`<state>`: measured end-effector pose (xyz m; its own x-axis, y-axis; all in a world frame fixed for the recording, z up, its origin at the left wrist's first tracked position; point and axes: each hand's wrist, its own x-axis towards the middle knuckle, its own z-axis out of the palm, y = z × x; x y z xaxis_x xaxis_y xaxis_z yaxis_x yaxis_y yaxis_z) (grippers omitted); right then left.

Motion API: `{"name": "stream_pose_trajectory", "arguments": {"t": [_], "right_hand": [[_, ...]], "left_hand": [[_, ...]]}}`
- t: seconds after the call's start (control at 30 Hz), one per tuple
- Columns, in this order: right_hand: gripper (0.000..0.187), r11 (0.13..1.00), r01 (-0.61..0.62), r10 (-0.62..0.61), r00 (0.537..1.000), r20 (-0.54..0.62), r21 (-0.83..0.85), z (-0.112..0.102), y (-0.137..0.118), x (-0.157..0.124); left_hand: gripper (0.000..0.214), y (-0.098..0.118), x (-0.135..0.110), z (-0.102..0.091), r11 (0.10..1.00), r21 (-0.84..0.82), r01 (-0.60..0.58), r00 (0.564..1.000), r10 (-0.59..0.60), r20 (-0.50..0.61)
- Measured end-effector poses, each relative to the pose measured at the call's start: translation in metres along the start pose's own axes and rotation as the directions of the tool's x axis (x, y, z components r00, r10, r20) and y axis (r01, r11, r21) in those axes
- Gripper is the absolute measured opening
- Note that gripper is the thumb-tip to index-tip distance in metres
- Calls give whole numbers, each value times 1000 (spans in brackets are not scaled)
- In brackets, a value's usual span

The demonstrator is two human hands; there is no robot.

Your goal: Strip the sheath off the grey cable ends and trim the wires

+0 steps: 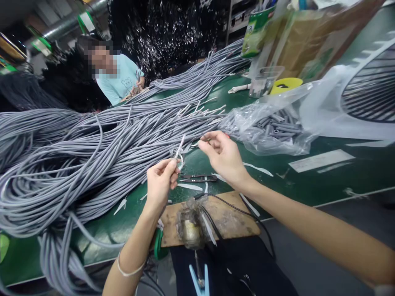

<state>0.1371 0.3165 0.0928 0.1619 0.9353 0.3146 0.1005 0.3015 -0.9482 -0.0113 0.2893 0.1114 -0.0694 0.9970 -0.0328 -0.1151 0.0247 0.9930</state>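
Note:
My left hand (pixel 160 181) is closed in a pinch on the stripped end of a grey cable (pixel 178 154), whose thin white wires stick up from my fingers. My right hand (pixel 222 154) is just to the right, fingers curled and pinched on a thin strand near that cable end. Below both hands a small pair of black snips (pixel 197 178) lies on the green table (pixel 308 185). A wooden board (pixel 228 218) with a lump of solder and a black lead sits at the table's near edge.
A big heap of grey cables (pixel 77 156) covers the table's left half. A clear plastic bag of short grey tubes (pixel 271 127) lies to the right. A yellow cup (pixel 285 84) and a green can (pixel 256 31) stand behind. A person in a light blue shirt (pixel 119 84) works opposite.

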Motion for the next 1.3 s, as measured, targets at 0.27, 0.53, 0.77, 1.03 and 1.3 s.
{"name": "stream_pose_trajectory", "arguments": {"t": [0.27, 0.53, 0.77, 1.03, 1.3], "right_hand": [[26, 731, 519, -433, 855, 286, -443, -1, 0, -12], [26, 427, 684, -679, 675, 289, -592, -1, -3, -17], [28, 368, 675, -698, 655, 289, -639, 0, -3, -19], [28, 371, 678, -720, 642, 264, -634, 0, -2, -19], [31, 807, 463, -378, 882, 281, -366, 4, -2, -17]], "left_hand": [[20, -1, 2, -5, 968, 174, -183, 979, 195, -53], [13, -4, -3, -5, 876, 384, -291, 942, 333, -48], [10, -5, -7, -4, 775, 541, -326, 912, 409, -36], [10, -3, -8, -3, 768, 558, -314, 912, 407, -46], [9, -7, -8, -2, 726, 585, -362, 895, 446, 1]]}}
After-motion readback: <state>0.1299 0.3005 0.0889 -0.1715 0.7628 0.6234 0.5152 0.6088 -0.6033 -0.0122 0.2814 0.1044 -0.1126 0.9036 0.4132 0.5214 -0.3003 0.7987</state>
